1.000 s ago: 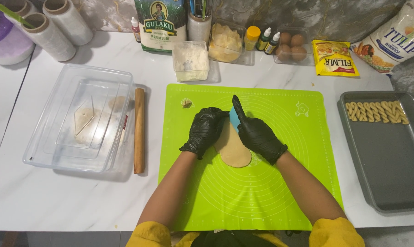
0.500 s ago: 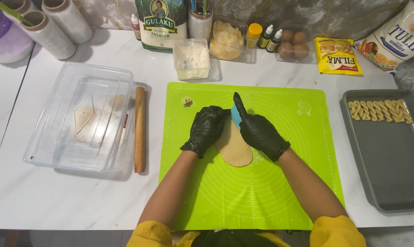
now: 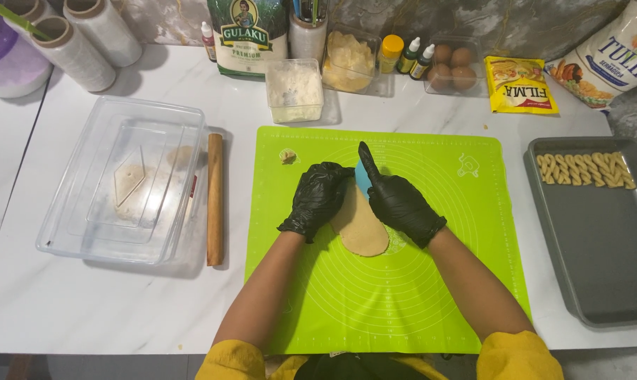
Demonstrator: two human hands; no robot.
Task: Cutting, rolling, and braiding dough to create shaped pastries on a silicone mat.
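Note:
A flattened oval of beige dough [image 3: 364,231] lies on the green silicone mat [image 3: 403,295]. Both my hands wear black gloves. My left hand [image 3: 317,198] rests with curled fingers on the dough's upper left edge. My right hand [image 3: 396,197] grips a small blue scraper [image 3: 362,176] and presses it against the dough's top, index finger stretched along the blade. A small scrap of dough [image 3: 287,155] sits at the mat's top left.
A wooden rolling pin [image 3: 215,199] lies left of the mat beside a clear plastic box [image 3: 125,179]. A grey baking tray [image 3: 600,239] with twisted dough sticks [image 3: 584,169] stands at right. Flour tub [image 3: 294,90], eggs [image 3: 451,63], bottles and bags line the back.
Both hands stay on the dough with only slight shifts; the scraper remains at the dough's top edge.

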